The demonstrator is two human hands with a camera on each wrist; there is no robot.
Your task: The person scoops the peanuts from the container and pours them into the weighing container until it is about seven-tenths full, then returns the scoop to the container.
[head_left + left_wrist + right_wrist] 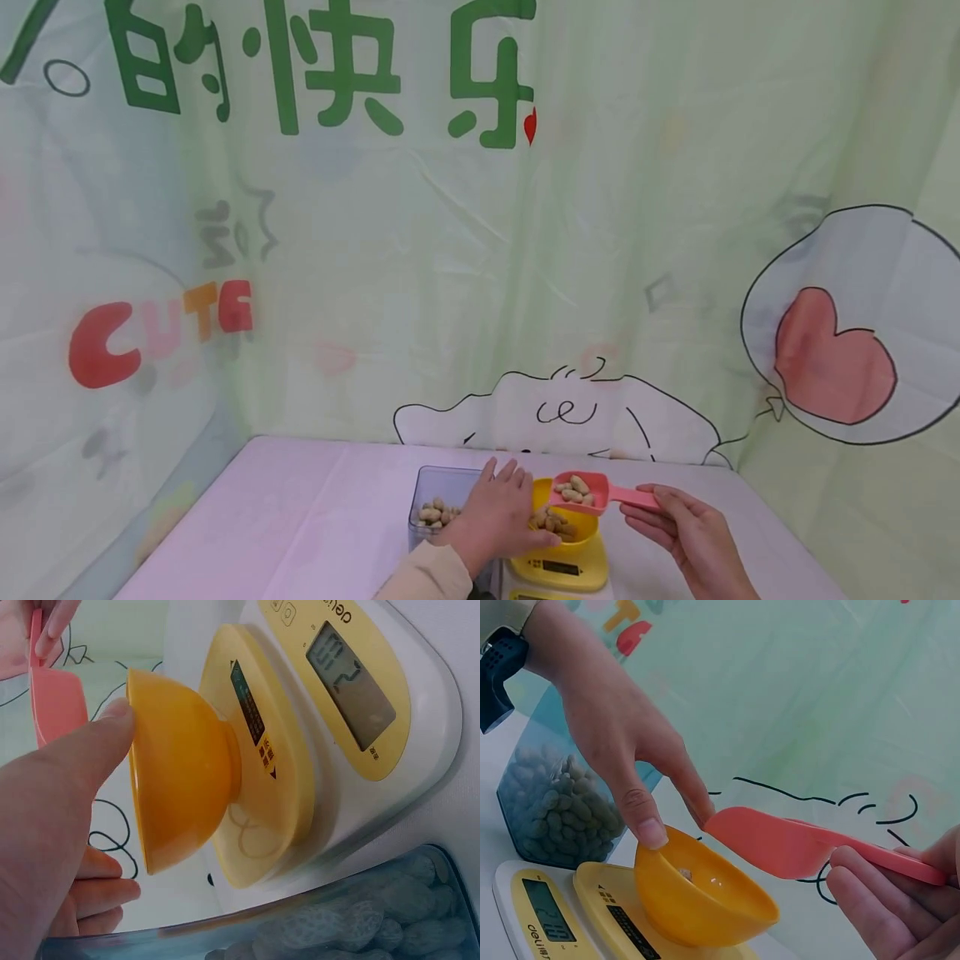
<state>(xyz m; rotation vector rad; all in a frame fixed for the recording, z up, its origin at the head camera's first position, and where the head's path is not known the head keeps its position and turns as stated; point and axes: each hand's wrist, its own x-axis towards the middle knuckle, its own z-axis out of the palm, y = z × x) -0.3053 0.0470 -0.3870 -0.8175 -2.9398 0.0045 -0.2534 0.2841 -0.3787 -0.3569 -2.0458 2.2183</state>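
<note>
A pink scoop (591, 492) with several unshelled peanuts (574, 490) in it is over the far part of a yellow bowl (576, 528). My right hand (697, 533) holds its handle between thumb and fingers. Peanuts also lie in the bowl, which stands on the yellow plate of a kitchen scale (262, 750). My left hand (498, 512) steadies the bowl from its left side. Its thumb (646, 817) presses on the near rim and its fingers reach round toward the far side. The scoop's lip is close to the left fingertips in the right wrist view.
Left of the scale stands a clear bluish bin (423, 492) partly filled with peanuts, close beside it and partly behind my left forearm. A pale pink tablecloth (322, 517) covers the table. Printed curtains (465, 292) hang behind and along the sides.
</note>
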